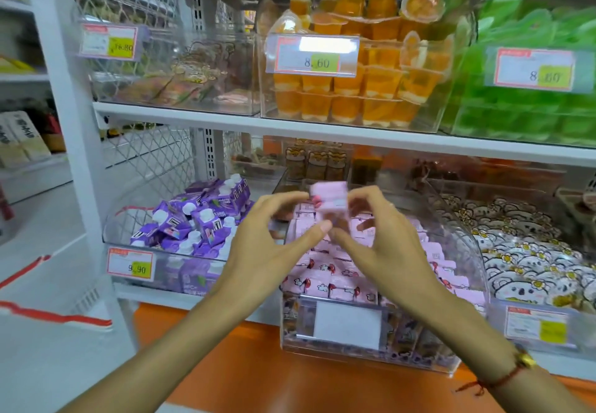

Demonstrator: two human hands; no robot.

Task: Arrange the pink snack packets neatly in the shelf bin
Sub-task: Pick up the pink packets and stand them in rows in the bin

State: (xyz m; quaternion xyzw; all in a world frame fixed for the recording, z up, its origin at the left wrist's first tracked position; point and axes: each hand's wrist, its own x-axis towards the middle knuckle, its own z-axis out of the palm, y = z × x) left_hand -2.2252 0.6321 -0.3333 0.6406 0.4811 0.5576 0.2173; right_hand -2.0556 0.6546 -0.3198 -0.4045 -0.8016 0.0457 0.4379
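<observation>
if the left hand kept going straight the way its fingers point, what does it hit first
Probably the pink packet held up just past the left hand, over the clear bin. The frame is blurred, so depth is uncertain.

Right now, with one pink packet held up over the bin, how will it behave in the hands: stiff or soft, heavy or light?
The pink packet is probably light: fingertips alone hold it. It looks like a small sealed wrapper, so likely soft and slightly crinkly, not stiff. The glossy film may be slippery; packets in the clear bin lie in loose, sliding rows.

raised pink packet (329,199) blurred, grip unclear
</observation>
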